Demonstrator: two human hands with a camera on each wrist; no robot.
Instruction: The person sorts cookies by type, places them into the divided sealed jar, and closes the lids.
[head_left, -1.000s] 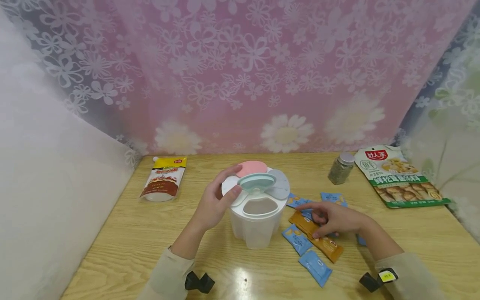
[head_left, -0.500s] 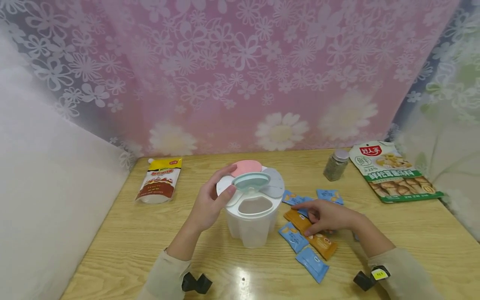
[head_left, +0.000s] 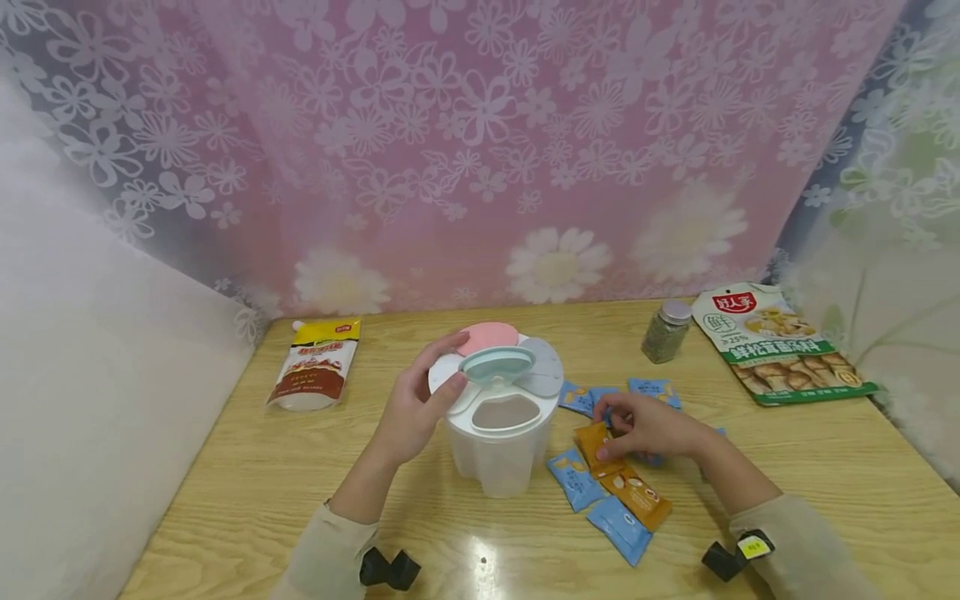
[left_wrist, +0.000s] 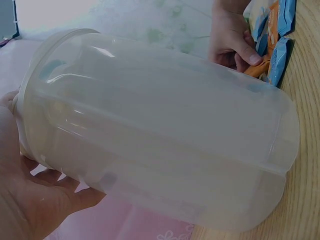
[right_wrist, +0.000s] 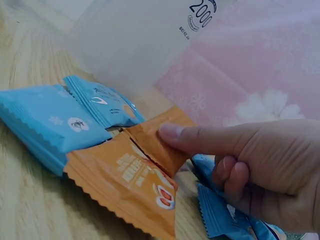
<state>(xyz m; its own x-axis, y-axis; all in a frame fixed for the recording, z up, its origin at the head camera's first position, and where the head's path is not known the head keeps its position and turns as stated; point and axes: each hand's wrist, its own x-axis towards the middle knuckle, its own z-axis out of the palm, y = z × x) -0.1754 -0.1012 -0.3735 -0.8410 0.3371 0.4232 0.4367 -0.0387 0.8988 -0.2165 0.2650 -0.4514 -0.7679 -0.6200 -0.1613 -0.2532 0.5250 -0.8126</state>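
My left hand (head_left: 414, 408) grips the white lid of a clear plastic storage container (head_left: 501, 462) at its left side, thumb in front. The container stands upright. Its mint-green flap (head_left: 498, 363) is raised, baring an opening in the lid; the pink flap (head_left: 489, 337) and grey flap (head_left: 542, 367) lie down. Right of the container, my right hand (head_left: 652, 425) pinches an orange snack packet (right_wrist: 152, 132) between thumb and fingers, its near end tilted. Another orange packet (head_left: 637, 493) lies beside it. Several blue packets (head_left: 574, 481) lie around, some partly hidden by the right hand.
A yellow, white and brown pouch (head_left: 317, 367) lies at the back left of the wooden table (head_left: 300, 500). At the back right are a small glass jar (head_left: 664, 335) of dried herbs and a large mushroom-printed bag (head_left: 780, 346). A floral curtain (head_left: 480, 167) hangs behind.
My right hand, earlier resting on the orange packets, now pinches one and has shifted and tilted it apart from the other. The left hand keeps its hold; the view has shifted slightly.
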